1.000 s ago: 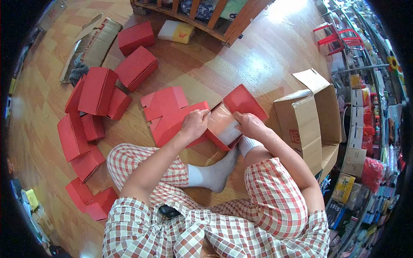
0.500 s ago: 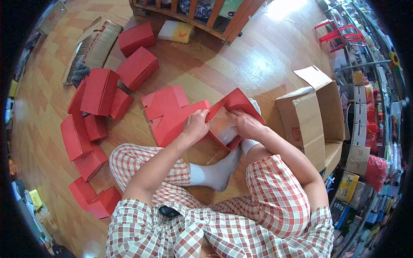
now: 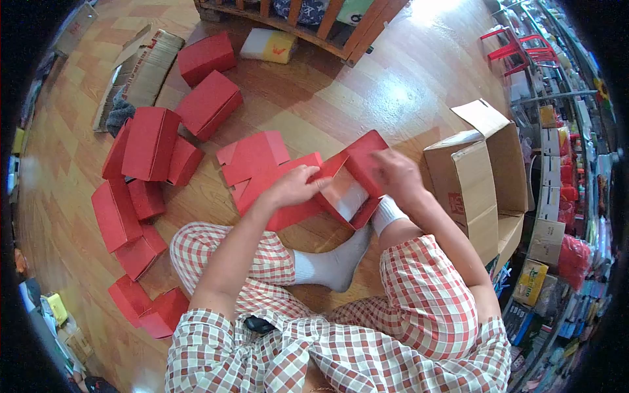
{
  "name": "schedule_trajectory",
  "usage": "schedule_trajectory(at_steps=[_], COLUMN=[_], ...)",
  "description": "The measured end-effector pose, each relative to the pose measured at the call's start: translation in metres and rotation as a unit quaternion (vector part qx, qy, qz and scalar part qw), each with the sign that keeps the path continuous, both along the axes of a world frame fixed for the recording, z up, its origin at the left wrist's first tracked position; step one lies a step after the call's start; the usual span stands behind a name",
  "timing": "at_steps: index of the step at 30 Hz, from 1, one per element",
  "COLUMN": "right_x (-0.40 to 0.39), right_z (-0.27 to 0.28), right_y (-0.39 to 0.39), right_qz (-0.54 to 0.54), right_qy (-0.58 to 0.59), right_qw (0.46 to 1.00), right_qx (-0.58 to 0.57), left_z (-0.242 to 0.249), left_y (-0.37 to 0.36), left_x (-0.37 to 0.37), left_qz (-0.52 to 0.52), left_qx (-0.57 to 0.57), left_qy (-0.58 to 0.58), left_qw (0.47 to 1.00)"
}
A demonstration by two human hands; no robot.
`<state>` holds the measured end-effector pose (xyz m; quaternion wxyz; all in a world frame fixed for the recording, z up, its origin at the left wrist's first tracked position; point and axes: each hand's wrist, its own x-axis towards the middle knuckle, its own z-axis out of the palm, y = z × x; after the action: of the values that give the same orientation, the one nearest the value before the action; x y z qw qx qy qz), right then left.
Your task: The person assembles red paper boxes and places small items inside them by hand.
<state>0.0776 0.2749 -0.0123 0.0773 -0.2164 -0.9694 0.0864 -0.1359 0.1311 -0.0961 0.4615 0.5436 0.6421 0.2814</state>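
A red cardboard box (image 3: 370, 154) with raised walls and a pale brown-white inside stands tilted in front of my crossed legs, its top open. My left hand (image 3: 295, 188) is at its left wall, fingers stretched out and fingertips right at the edge. Over the box's right wall, my right hand (image 3: 400, 175) is raised, its fingers smeared by motion. A flat red notched cardboard sheet (image 3: 252, 160) lies on the floor left of the box, partly under my left hand. My sock-covered foot (image 3: 334, 262) rests just below the box.
Several folded red boxes (image 3: 151, 141) lie on the floor at left. A brown carton (image 3: 468, 183) with raised flaps stands at right, beside crowded shelves (image 3: 563, 196). Farther off are flattened cardboard (image 3: 154, 69), a yellow-white packet (image 3: 268, 46), a wooden slatted frame (image 3: 341, 29) and a red stool (image 3: 524, 52).
My right hand has come out of the box and moved up and right, off its inside. My left hand has shifted slightly left, its fingers loosening from the wall's edge.
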Motion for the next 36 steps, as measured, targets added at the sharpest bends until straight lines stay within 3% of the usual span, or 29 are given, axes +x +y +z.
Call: schedule_trajectory(at_steps=[2,3,6,9,11,12,15,17,20,23,25,27,29,30,31,36], right_x=[0.002,0.009,0.023,0.041,0.047,0.045,0.038,0.034,0.029,0.03,0.036,0.041,0.051,0.059,0.067,0.068], right_z=[0.034,0.036,0.032,0.008,0.005,0.005,0.019,0.017,0.014,-0.008,-0.02,-0.012,-0.013,-0.02,-0.029,-0.061], right_y=[0.003,0.008,0.007,0.008,0.008,0.006,0.01,0.022,0.032,0.036,0.04,0.036,0.032,0.031,0.031,0.033], right_qz=[-0.112,-0.121,-0.144,-0.192,-0.253,-0.276,-0.225,-0.223,-0.225,-0.197,-0.172,-0.175,-0.224,-0.244,-0.245,-0.243], right_qy=[0.057,0.082,0.067,0.093,-0.06,-0.047,-0.001,0.063,0.033,0.041,0.07,0.05,0.104,0.108,0.108,-0.027], right_qw=[0.99,0.987,0.987,0.971,0.897,0.88,0.918,0.892,0.906,0.925,0.916,0.891,0.776,0.765,0.767,0.85], right_qx=[-0.057,-0.059,-0.008,-0.107,-0.358,-0.384,-0.325,-0.389,-0.357,-0.323,-0.357,-0.416,-0.58,-0.586,-0.584,-0.466], left_z=[-0.006,-0.005,-0.014,-0.036,-0.037,-0.03,-0.02,-0.019,-0.022,-0.043,-0.054,-0.035,-0.027,-0.027,-0.028,-0.013], left_y=[0.005,0.008,0.012,0.011,0.01,0.01,0.014,0.016,0.016,0.011,0.012,0.012,0.011,0.011,0.011,0.015], left_x=[-0.008,-0.01,-0.004,0.012,0.018,0.018,0.012,0.013,0.013,0.019,0.025,0.026,0.028,0.03,0.03,0.024], left_qz=[0.036,0.072,0.094,0.095,0.092,0.087,0.094,0.105,0.156,0.131,0.156,0.16,0.164,0.164,0.163,0.152], left_qx=[-0.007,-0.015,0.014,0.019,0.015,0.029,0.064,0.085,0.074,0.096,0.035,0.025,0.017,0.065,0.113,0.137], left_qy=[-0.048,-0.093,-0.081,-0.074,-0.079,-0.074,-0.083,-0.097,-0.125,-0.054,-0.057,-0.065,-0.075,-0.062,-0.049,-0.063], left_qw=[0.998,0.993,0.992,0.993,0.992,0.993,0.99,0.986,0.977,0.985,0.986,0.985,0.983,0.982,0.979,0.977])
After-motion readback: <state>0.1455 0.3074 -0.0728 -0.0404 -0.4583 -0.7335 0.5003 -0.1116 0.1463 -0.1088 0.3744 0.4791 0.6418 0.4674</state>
